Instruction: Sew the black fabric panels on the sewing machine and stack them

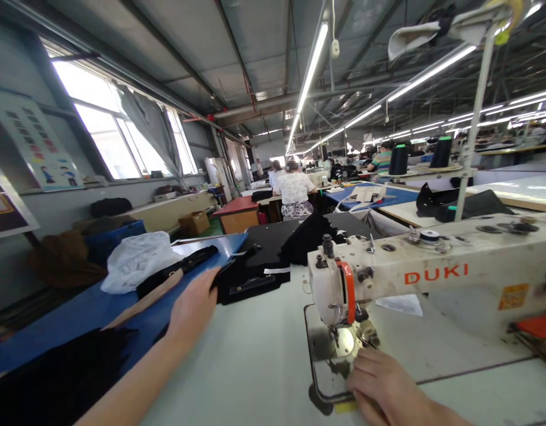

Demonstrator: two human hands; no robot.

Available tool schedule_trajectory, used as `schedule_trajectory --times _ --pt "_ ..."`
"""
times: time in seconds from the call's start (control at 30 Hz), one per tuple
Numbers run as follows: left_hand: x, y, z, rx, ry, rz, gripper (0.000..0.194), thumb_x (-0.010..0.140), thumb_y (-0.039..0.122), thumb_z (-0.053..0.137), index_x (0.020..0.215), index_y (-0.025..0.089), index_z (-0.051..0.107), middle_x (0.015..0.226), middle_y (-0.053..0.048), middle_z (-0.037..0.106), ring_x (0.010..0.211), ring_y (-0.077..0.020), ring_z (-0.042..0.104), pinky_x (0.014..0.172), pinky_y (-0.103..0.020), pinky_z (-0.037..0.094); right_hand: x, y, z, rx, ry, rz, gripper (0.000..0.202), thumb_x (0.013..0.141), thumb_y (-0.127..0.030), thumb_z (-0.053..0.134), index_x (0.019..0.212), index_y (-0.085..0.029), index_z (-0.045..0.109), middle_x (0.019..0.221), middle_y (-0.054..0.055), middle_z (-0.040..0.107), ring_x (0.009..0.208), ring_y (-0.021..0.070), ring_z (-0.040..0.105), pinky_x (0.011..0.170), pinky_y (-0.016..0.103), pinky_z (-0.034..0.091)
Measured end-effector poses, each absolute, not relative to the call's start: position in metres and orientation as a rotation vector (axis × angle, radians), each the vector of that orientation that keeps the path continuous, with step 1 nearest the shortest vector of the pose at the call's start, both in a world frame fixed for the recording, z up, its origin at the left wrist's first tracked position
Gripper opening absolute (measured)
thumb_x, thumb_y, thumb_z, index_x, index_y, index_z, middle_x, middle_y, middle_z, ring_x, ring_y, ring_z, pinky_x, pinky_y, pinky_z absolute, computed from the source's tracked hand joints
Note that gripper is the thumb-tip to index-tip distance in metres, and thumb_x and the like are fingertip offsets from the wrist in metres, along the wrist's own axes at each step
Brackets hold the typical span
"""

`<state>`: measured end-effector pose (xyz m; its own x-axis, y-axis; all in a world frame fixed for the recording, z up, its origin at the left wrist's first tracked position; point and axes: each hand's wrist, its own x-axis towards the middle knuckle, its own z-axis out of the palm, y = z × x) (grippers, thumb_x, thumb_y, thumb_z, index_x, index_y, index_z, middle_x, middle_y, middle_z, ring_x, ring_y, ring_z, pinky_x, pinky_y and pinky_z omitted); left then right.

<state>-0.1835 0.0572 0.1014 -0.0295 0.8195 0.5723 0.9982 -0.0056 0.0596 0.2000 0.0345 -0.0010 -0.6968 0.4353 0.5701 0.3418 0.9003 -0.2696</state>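
Note:
My left hand (pixel 195 307) reaches forward to the left side of the table, its fingers closed on the edge of a black fabric piece (pixel 250 287). That piece has a zip-like slit and a white strip on it. Close to the needle area of a white sewing machine (pixel 379 272), my right hand (pixel 382 381) rests on the machine bed with its fingers curled. Whatever is under those fingers is hidden. The lit metal needle plate (pixel 344 342) lies just beyond them.
A blue table (pixel 104 307) on the left holds a white plastic bag (pixel 142 260) and dark fabric (pixel 55 373). More black fabric (pixel 311 236) is heaped behind the machine head. Thread cones (pixel 442 152) stand at the right. A person in a white top (pixel 294 188) sits ahead.

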Motion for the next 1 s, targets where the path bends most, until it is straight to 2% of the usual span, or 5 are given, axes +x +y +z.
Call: schedule_trajectory --times 0.2,0.37,0.47,0.63,1.0 --pt "-0.147 0.109 0.061 -1.937 -1.865 -0.584 0.032 0.093 0.035 0.058 0.122 0.021 0.057 0.128 -0.009 0.056 0.109 -0.0234 0.059 0.09 -0.044 0.05 0.196 0.047 -0.015 -0.534 -2.398 0.085 0.02 0.086 -0.009 0.046 0.073 -0.02 0.055 0.07 0.003 0.061 0.068 0.016 0.055 0.063 0.025 0.041" --pt "-0.138 0.079 0.016 -1.902 -1.975 -0.453 0.048 0.092 0.041 0.055 0.132 0.016 0.053 0.138 -0.019 0.051 0.128 -0.0361 0.048 0.102 -0.062 0.035 0.198 0.047 -0.017 -0.538 -2.429 0.092 0.023 0.091 -0.013 0.046 0.074 -0.021 0.059 0.07 0.003 0.063 0.07 0.0169 0.059 0.066 0.025 0.047" --pt "-0.144 0.027 0.008 -1.952 -2.023 -0.33 0.05 0.091 0.041 0.051 0.135 0.019 0.052 0.144 -0.02 0.046 0.135 -0.0351 0.041 0.105 -0.058 0.035 0.204 0.043 -0.015 -0.537 -2.441 0.131 0.024 0.093 -0.014 0.043 0.089 -0.023 0.064 0.079 0.005 0.067 0.075 0.0183 0.063 0.07 0.026 0.052" --pt "-0.191 -0.079 0.043 -1.92 -1.975 -0.244 0.048 0.092 0.035 0.045 0.139 0.024 0.048 0.151 -0.011 0.04 0.138 -0.0278 0.037 0.11 -0.05 0.033 0.209 0.045 -0.016 -0.427 -2.368 0.115 0.024 0.093 -0.021 0.044 0.097 -0.027 0.067 0.085 0.005 0.071 0.075 0.0194 0.068 0.066 0.025 0.056" --pt "-0.323 -0.195 0.091 -1.523 -2.49 -0.306 0.058 0.076 0.059 0.05 0.115 0.02 0.07 0.134 -0.013 0.059 0.121 -0.0337 0.057 0.106 -0.046 0.04 0.212 0.042 -0.019 -0.447 -2.308 -0.001 0.027 0.096 -0.032 0.045 0.079 -0.026 0.065 0.073 0.003 0.068 0.07 0.0185 0.068 0.061 0.024 0.056"
